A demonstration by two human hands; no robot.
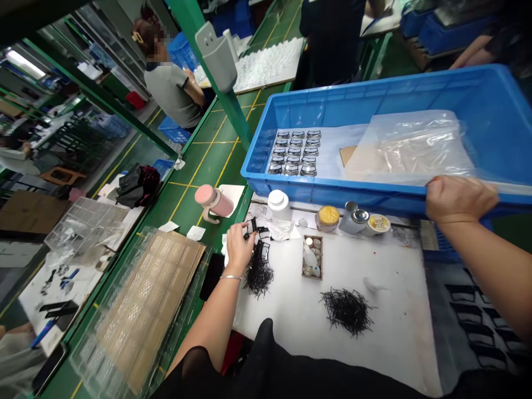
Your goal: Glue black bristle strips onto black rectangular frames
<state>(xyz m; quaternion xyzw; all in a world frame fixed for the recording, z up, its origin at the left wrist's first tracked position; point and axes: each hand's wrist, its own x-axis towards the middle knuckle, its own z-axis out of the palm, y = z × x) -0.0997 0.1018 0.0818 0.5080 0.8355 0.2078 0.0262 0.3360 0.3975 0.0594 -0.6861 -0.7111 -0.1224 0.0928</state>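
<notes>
My left hand [240, 247] is at the left side of the white work surface [394, 316], its fingers bent around a small black part [251, 226]. Beside and below it are more black frame parts [263, 251] and a pile of thin black strips [259, 277]. My right hand [460, 198] is closed over the near rim of the large blue bin [374, 194], by the edge of a clear plastic sheet [419, 145]. Inside the bin, rows of small black-rimmed pieces [294, 152] lie on white sheeting. A second pile of black strips [348, 311] lies nearer to me.
A white bottle [279, 205], a yellow-topped jar [328, 217], metal-lidded containers [354, 219] and a small tray [312, 272] stand behind the work surface's middle. Left are a pink flask [214, 200] and stacked plastic trays [145, 305]. A person [172, 88] sits beyond a green post [236, 116].
</notes>
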